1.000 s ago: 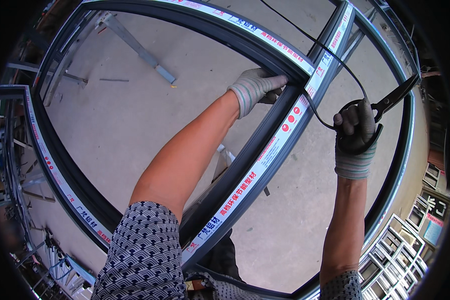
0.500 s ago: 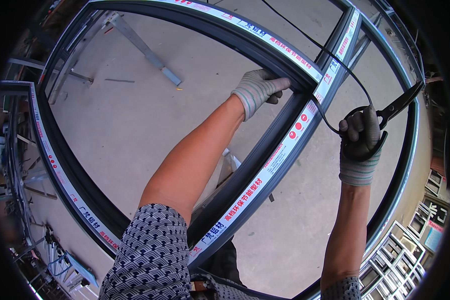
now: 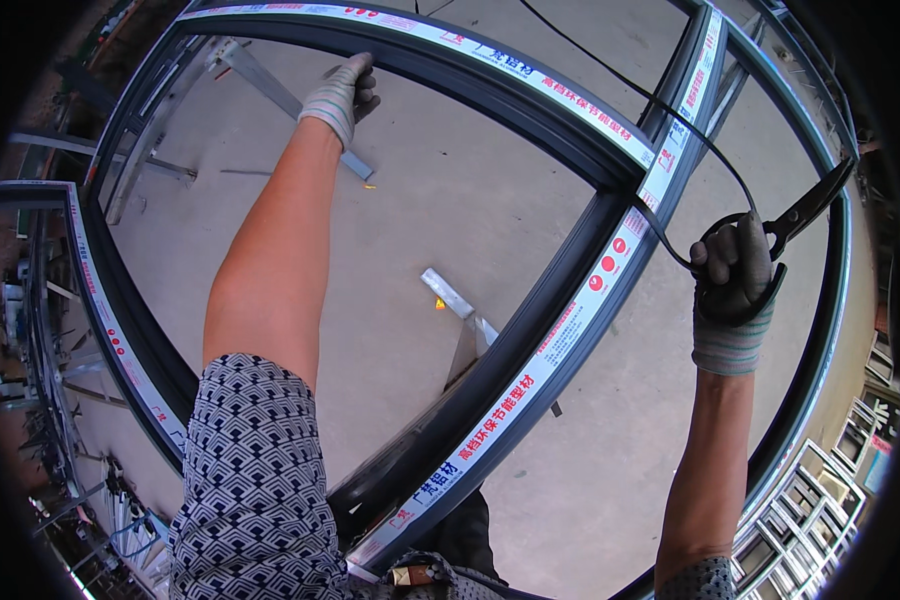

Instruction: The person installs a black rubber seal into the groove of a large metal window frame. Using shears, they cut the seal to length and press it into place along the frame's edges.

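Observation:
A large dark metal window frame [image 3: 530, 445] with printed protective film lies before me. My left hand [image 3: 342, 97], in a striped grey glove, is at the inner edge of the far bar. Its thumb touches the edge and its fingers are curled; anything between them is hidden. On the right, my gloved right hand [image 3: 735, 265] is closed round black-handled scissors [image 3: 808, 212], their blades pointing up and right. A thin black strip [image 3: 662, 228] runs from the inner corner of the frame to this hand and loops upward past it to the far side.
Through the frame's opening, a metal piece [image 3: 448, 292] shows on the grey floor, and a metal bar [image 3: 265, 82] slants under the far left side. Several small frames [image 3: 800, 510] stand at the lower right. Metal lengths [image 3: 130, 515] are bundled at the lower left.
My left hand has moved from the inner corner leftward along the far bar. The right hand still holds the scissors and has shifted only slightly in the picture.

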`<state>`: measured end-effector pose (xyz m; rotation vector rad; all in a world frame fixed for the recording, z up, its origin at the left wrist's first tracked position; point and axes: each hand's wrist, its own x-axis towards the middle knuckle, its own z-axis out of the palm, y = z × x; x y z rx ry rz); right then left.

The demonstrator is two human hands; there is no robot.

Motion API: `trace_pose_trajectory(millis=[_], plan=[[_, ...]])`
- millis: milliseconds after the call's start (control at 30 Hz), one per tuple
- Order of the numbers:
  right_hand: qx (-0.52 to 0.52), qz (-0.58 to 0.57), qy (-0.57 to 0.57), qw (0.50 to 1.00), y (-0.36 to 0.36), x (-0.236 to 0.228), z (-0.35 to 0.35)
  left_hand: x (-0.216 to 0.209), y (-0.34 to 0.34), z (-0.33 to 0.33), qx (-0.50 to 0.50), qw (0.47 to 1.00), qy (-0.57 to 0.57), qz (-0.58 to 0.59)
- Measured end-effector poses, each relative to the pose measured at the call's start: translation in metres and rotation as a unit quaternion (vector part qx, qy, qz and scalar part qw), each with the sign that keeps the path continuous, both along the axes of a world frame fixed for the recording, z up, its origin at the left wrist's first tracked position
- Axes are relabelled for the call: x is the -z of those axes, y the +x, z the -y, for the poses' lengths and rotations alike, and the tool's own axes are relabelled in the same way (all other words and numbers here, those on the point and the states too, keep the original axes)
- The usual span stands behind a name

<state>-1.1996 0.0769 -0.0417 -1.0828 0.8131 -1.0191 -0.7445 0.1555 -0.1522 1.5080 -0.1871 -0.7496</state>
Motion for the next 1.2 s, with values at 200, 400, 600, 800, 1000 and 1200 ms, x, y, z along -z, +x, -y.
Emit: trace_pose_trajectory(millis=[200,400,600,800,1000,1200], plan=[[-0.001,-0.008,0.01,1.0,0.003,0.002,0.002,-0.016,0.057,0.015,-0.133,0.988,0.075,0.025],[-0.003,-0.025,-0.016,1.0,-0.001,-0.002,0.001,-0.009,-0.008,0.015,-0.147,0.986,0.06,0.046],[0.034,-0.082,-0.023,0.996,-0.003,-0.006,0.003,-0.017,-0.117,-0.006,0.024,0.962,0.087,0.258],[0.07,-0.16,-0.007,0.985,-0.001,-0.011,-0.003,-0.062,-0.186,0.003,0.187,0.924,-0.073,0.325],[0.067,-0.162,-0.086,0.981,0.004,-0.019,-0.012,-0.133,-0.248,0.017,0.324,0.868,-0.185,0.327],[0.06,-0.285,-0.184,0.939,0.011,-0.02,-0.019,-0.149,-0.289,0.031,0.358,0.834,-0.144,0.395]])
